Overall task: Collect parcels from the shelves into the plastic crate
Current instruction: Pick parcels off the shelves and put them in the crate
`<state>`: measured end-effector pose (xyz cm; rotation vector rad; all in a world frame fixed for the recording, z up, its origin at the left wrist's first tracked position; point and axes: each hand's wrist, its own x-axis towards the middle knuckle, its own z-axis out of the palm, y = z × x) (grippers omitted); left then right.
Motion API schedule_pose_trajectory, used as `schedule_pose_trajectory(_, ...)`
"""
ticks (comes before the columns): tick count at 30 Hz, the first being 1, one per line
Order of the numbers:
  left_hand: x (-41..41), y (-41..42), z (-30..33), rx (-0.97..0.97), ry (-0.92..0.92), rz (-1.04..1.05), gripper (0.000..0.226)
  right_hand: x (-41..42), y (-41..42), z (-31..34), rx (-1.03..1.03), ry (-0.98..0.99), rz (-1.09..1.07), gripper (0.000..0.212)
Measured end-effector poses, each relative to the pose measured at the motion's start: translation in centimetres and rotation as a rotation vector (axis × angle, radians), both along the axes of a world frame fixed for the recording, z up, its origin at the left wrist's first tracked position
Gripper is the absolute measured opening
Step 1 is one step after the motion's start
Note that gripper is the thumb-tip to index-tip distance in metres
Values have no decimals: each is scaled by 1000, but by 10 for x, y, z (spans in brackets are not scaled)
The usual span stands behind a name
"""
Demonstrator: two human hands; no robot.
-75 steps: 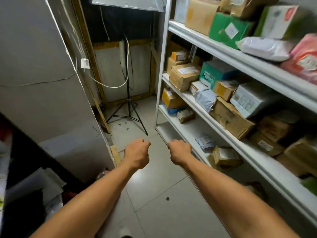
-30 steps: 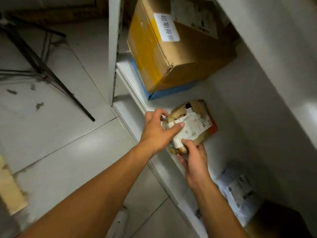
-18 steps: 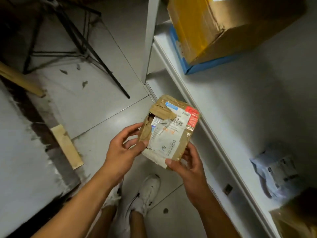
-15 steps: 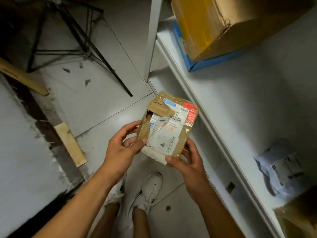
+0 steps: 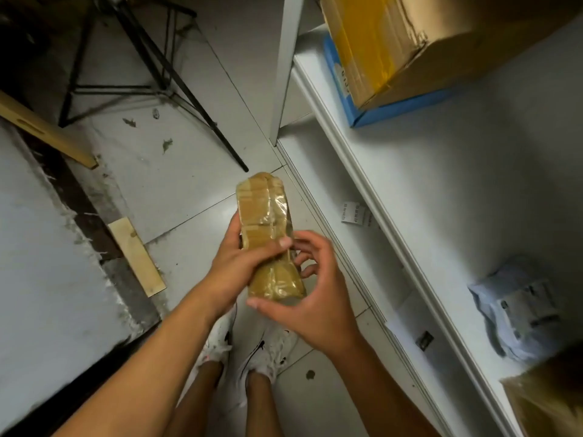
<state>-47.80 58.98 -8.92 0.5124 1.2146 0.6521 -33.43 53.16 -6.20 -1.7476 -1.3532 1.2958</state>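
A small brown parcel (image 5: 266,222) wrapped in clear tape is held in front of me over the floor, its plain taped side facing up. My left hand (image 5: 239,266) grips it from the left, thumb laid across its top. My right hand (image 5: 307,291) cups its lower right end, thumb under the near edge and fingers curled behind it. The white shelf (image 5: 372,171) stands to the right. No plastic crate is in view.
On the shelf sit a yellow-taped cardboard box (image 5: 388,36) on a flat blue box (image 5: 394,113), a grey poly-bag parcel (image 5: 520,313) and a brown box corner (image 5: 549,402). A black tripod (image 5: 151,67), wood strips (image 5: 135,257) and my white shoes (image 5: 246,351) are on the tiled floor.
The parcel has been turned over between my hands: its label side faced me before, now the plain taped side shows. Earlier it was lifted off the shelf.
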Motion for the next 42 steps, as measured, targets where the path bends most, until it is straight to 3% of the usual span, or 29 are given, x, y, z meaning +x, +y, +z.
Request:
schedule_pose_trajectory(2,-14,2,-1,-132,-106,102,47,0,2,-2,17,196,-217,86)
schedule_pose_trajectory(5,-32,0,5,-271,-329,180,23,9,10,-11,-88,220,-497,80)
schedule_pose_trajectory(7,-38,-3,11,-280,-361,207,38,14,16,-16,-332,357,-482,83)
schedule_pose_trajectory(9,-37,-5,15,-296,-387,206,26,16,17,-18,-514,610,-382,77)
schedule_pose_trajectory(12,-34,-1,24,-305,-375,99,31,19,16,-17,-442,795,-356,62)
schedule_pose_trajectory(16,-40,8,4,-293,-170,67,31,29,20,-14,-312,724,-544,93)
schedule_pose_trajectory(19,-40,11,-1,-266,-130,98,46,26,21,-14,-264,633,-628,94)
schedule_pose_trajectory(22,-33,10,0,-92,72,-156,49,20,22,-15,-229,598,-641,92)
schedule_pose_trajectory(24,-28,7,2,-42,186,-210,51,17,20,-16,-219,582,-641,86)
schedule_pose_trajectory(27,-23,6,6,12,284,-225,86,15,14,-20,-163,422,-590,73)
schedule_pose_trajectory(29,-15,6,13,47,219,-249,87,11,8,-21,-102,204,-482,62)
schedule_pose_trajectory(31,-5,4,17,-6,100,-126,78,3,2,-18,-23,49,-357,55)
schedule_pose_trajectory(34,4,5,14,-63,177,144,59,-7,-4,-14,181,-122,-40,45)
schedule_pose_trajectory(36,0,7,10,-71,207,198,44,-5,-5,-10,284,-166,102,40)
schedule_pose_trajectory(38,-10,12,4,-82,154,163,41,1,2,-2,286,-215,23,42)
schedule_pose_trajectory(40,-15,17,1,-88,65,98,51,11,11,-1,195,-233,-206,51)
schedule_pose_trajectory(42,-15,22,0,-88,-44,56,56,20,23,2,-94,8,-409,61)
